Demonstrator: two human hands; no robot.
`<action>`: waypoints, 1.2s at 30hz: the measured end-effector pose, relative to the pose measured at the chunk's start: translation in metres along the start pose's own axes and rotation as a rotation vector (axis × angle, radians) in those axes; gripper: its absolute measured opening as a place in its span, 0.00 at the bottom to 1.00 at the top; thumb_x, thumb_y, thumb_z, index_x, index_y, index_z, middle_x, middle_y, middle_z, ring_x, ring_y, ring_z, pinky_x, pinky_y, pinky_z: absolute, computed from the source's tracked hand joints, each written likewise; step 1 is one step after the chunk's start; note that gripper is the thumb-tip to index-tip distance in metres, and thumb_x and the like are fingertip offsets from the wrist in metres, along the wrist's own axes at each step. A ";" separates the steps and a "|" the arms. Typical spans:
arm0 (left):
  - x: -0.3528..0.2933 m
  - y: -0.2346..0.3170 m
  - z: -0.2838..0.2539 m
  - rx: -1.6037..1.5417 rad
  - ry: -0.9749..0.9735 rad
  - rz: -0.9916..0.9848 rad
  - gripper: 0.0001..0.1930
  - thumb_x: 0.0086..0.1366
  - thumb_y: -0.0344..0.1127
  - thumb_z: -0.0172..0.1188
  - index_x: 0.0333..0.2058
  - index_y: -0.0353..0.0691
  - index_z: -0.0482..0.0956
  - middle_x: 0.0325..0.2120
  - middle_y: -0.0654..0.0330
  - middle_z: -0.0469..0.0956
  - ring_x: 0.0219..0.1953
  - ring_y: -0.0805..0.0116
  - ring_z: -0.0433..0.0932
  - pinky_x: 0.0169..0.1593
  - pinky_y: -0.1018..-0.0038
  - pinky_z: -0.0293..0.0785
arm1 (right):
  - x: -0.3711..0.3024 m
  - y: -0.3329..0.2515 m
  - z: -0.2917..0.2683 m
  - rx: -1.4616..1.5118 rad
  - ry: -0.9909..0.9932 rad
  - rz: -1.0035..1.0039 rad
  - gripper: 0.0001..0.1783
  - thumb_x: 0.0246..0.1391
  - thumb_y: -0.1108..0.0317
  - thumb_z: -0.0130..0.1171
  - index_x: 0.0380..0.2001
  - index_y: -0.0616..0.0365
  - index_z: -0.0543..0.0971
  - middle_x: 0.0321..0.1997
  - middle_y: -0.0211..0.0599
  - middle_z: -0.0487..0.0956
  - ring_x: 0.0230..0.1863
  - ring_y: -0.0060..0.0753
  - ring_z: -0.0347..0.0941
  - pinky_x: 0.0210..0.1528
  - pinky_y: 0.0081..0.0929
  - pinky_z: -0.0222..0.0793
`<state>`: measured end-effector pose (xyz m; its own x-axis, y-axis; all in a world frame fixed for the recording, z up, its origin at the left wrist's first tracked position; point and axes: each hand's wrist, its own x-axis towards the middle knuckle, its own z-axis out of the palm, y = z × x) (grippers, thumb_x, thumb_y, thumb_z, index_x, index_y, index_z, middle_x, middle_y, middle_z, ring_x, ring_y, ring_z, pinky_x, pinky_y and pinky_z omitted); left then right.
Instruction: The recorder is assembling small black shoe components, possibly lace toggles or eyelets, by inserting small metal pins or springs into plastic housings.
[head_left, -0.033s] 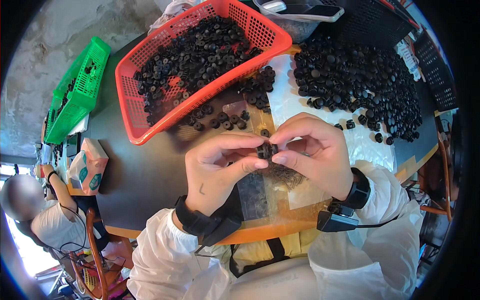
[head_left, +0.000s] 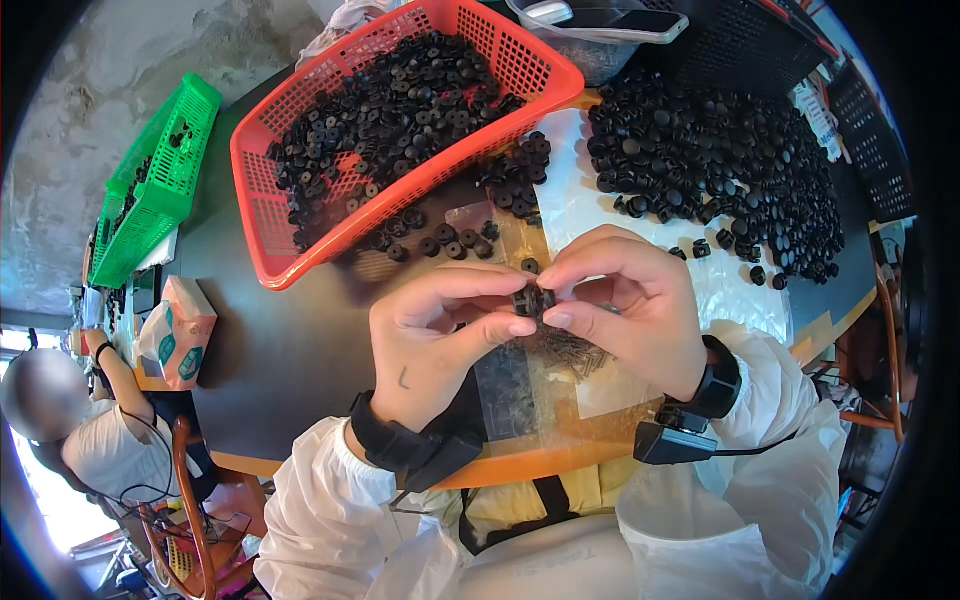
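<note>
My left hand and my right hand meet over the table, thumbs and forefingers pinching small round black plastic parts between them. The fingertips partly cover these parts, so I cannot tell whether they are joined. Just behind the pinch another black piece shows. Below my fingers lies a heap of thin metal pins on clear plastic, partly hidden by my right hand. Several loose black round pieces lie beyond my left hand. Past my right hand spreads a big pile of black caps on white plastic sheeting.
A red basket of black parts stands at the far left of my hands. Farther left are a green basket, a tissue pack and a seated person. A phone rests on a clear tub at the back.
</note>
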<state>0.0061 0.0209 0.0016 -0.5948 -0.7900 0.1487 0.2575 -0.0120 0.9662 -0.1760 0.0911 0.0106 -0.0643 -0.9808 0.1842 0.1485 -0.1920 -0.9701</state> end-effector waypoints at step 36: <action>-0.004 0.007 0.008 0.450 -0.120 0.362 0.14 0.49 0.14 0.63 0.36 0.32 0.83 0.32 0.58 0.73 0.31 0.71 0.78 0.35 0.79 0.78 | 0.005 -0.009 -0.013 0.018 -0.250 0.361 0.16 0.46 0.85 0.63 0.41 0.67 0.81 0.39 0.38 0.82 0.40 0.22 0.77 0.44 0.20 0.74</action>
<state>0.0045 0.0285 0.0098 -0.6177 -0.6204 0.4833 0.1276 0.5274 0.8400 -0.1903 0.0887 0.0180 0.2357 -0.9630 -0.1310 0.1349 0.1659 -0.9769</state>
